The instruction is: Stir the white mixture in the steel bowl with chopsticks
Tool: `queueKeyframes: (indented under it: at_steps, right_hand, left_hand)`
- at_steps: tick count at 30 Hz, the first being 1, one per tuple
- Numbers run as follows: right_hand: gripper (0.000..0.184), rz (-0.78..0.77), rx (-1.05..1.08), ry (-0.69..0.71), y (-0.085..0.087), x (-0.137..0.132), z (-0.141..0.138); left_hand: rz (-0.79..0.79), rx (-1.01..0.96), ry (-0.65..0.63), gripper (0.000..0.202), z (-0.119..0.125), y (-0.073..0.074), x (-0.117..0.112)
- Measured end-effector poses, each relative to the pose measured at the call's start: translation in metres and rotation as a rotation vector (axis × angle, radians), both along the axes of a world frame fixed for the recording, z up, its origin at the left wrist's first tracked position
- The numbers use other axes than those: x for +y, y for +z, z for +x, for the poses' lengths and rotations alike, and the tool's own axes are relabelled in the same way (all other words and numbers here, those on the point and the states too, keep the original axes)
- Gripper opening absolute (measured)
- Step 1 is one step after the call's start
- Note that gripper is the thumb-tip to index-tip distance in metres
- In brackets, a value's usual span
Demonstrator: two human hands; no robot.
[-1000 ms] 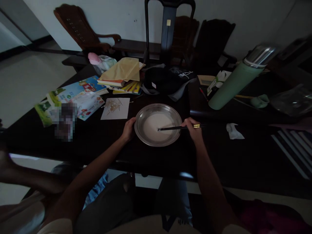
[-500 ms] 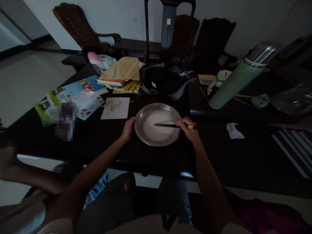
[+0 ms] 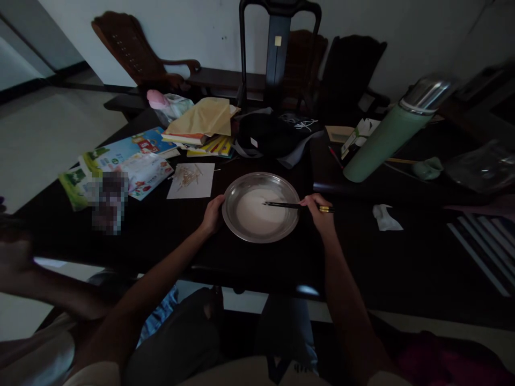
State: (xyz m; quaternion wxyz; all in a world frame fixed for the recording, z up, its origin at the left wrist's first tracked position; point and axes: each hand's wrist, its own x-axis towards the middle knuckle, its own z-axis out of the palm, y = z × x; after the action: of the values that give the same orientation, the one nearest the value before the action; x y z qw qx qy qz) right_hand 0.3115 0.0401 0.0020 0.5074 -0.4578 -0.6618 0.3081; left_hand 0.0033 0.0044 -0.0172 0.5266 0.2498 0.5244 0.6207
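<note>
A round metal bowl [image 3: 260,237] stands on the dark table, with a whitish liquid [image 3: 257,217] in it. My left hand [image 3: 213,214] grips the bowl's left rim. From the right side, my right hand [image 3: 319,210] is closed around black chopsticks [image 3: 285,205] with gold bands near their back end. Their tips reach the liquid around the bowl's middle. Left of the bowl lies a white sheet of paper [image 3: 201,188] with a small heap of thin pale sticks [image 3: 187,176] on it.
A green thermos [image 3: 386,139] stands to the right, near a crumpled tissue [image 3: 387,217]. Stacked books [image 3: 185,139] and a black cloth bag [image 3: 265,136] lie behind the bowl. Picture booklets [image 3: 120,155] spread at left. Another person's arm [image 3: 52,284] reaches in from the left edge.
My right hand has moved a little to the right, drawing the chopstick tips from left of the bowl's middle toward the right. My left hand stays on the rim.
</note>
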Motion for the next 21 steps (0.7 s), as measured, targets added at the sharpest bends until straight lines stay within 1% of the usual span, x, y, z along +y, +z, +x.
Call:
queueKeyframes:
  at_steps: [2,4,6,7,8,10,13,15,18,19,21]
  right_hand:
    - [0.044,-0.029,0.060,-0.025,-0.0001,-0.0002,0.0022]
    - [0.044,-0.054,0.059,0.053,0.0012,-0.0019,0.0004]
    - [0.039,-0.051,0.005,0.149,0.0029,-0.0037,-0.0037]
    - [0.036,-0.041,-0.020,0.174,0.0034,-0.0041,-0.0054]
    - [0.034,-0.031,-0.033,0.174,0.0037,-0.0041,-0.0062]
    - [0.033,-0.025,-0.007,0.113,0.0031,-0.0031,-0.0047]
    - [0.040,-0.048,0.086,0.026,0.0013,-0.0016,0.0001]
    - [0.044,-0.054,0.092,0.058,0.0008,-0.0019,-0.0003]
    - [0.038,-0.034,-0.003,0.169,0.0010,-0.0026,-0.0056]
    - [0.035,-0.020,-0.030,0.176,0.0010,-0.0024,-0.0067]
    - [0.033,-0.001,-0.034,0.123,0.0005,-0.0013,-0.0056]
  left_hand:
    - [-0.001,0.005,-0.003,0.021,-0.0004,-0.0007,0.0002]
    - [-0.005,0.003,-0.005,0.021,-0.0011,-0.0017,0.0005]
    - [-0.017,0.003,-0.004,0.022,-0.0020,-0.0027,0.0007]
    - [-0.022,0.005,-0.004,0.023,-0.0025,-0.0029,0.0009]
    - [-0.025,0.008,-0.005,0.023,-0.0028,-0.0030,0.0009]
    - [-0.018,0.016,-0.016,0.024,-0.0032,-0.0024,0.0008]
    - [-0.002,0.025,-0.011,0.024,-0.0029,-0.0001,-0.0001]
    - [-0.003,0.021,-0.008,0.025,-0.0025,0.0015,-0.0010]
    - [-0.013,0.016,-0.022,0.025,-0.0023,0.0030,-0.0021]
    - [-0.013,0.016,-0.022,0.025,-0.0023,0.0031,-0.0024]
    - [-0.011,0.014,-0.020,0.024,-0.0024,0.0032,-0.0028]
